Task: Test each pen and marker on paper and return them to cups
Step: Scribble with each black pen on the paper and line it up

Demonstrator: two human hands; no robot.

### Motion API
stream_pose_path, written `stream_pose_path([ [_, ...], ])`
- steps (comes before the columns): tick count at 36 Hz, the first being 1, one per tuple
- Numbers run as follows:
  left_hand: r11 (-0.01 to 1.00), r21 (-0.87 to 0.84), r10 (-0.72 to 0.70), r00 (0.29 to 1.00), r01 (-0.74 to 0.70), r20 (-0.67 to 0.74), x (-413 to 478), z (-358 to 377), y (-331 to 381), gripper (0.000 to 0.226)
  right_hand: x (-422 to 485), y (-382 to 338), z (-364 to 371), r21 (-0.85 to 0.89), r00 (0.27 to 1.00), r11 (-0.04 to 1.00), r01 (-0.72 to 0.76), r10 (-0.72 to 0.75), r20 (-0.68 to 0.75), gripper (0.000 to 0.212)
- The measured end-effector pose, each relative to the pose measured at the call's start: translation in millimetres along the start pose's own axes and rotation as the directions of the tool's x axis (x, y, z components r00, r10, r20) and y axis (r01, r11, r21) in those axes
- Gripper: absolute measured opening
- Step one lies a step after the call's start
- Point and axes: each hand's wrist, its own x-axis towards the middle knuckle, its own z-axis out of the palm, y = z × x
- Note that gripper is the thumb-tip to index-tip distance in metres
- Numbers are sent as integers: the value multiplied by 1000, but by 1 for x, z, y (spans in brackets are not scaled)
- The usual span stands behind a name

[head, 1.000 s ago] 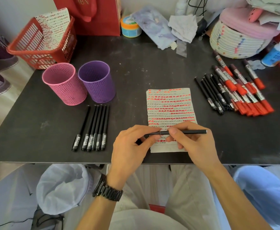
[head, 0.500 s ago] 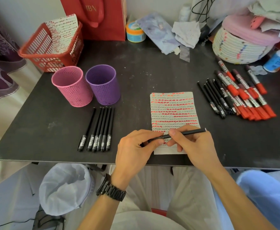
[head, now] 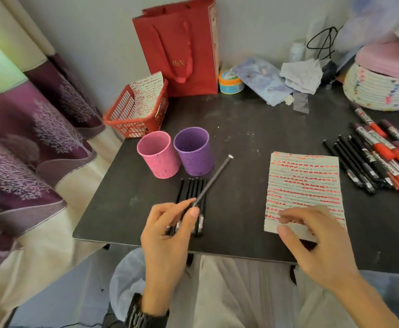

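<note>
Matt dark table top [head: 241,129], perforated plastic cups, pink [head: 158,157] and purple [head: 193,154], rough paper sheet [head: 305,183], glossy red paper bag [head: 182,43], patterned cloth curtain [head: 28,138]

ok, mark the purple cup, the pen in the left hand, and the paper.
purple cup [head: 195,159], head view, on its perforated front wall.
pen [head: 213,180], head view, mid-shaft, clear of the left hand [head: 167,237].
paper [head: 305,185], head view, middle of the marked sheet.

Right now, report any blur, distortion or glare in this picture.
Head view: motion blur smears the right hand over the paper and softens the black pen held in the left hand; the wide lens slants the near edge of the table; the curtain washes out pale green at top left.
</note>
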Motion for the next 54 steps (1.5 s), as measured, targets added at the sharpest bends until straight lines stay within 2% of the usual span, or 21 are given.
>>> stream_pose_path([
  [3,990,88,-102,990,110,-94,6,-33,-16,17,1,5,8,-209,997,976,60,-68,-29,41],
  [7,921,308,-209,970,238,-123,11,-63,-43,8,3,6,16,-416,999,908,-44,42,-13,53],
  [11,809,543,-225,972,225,-69,14,-66,-55,27,3,8,19,-478,995,876,-62,89,35,57],
  [15,775,606,-203,979,178,-28,15,-51,-52,27,2,12,18,-467,995,882,-64,95,43,56],
  [19,763,631,-158,987,141,-30,15,-38,-47,25,2,11,17,-449,994,891,-71,101,43,56],
  [27,729,665,-215,977,163,-3,15,-28,-45,26,2,11,18,-453,994,889,-69,99,43,54],
  [40,741,652,-223,975,161,13,15,-23,-41,27,1,8,14,-421,986,906,-36,102,134,53],
  [51,739,657,-240,970,150,49,16,-23,-35,31,-2,9,17,-438,998,898,-32,53,34,44],
  [54,769,629,-164,986,111,26,11,-19,-29,30,-3,7,18,-395,999,918,-47,41,-24,41],
])
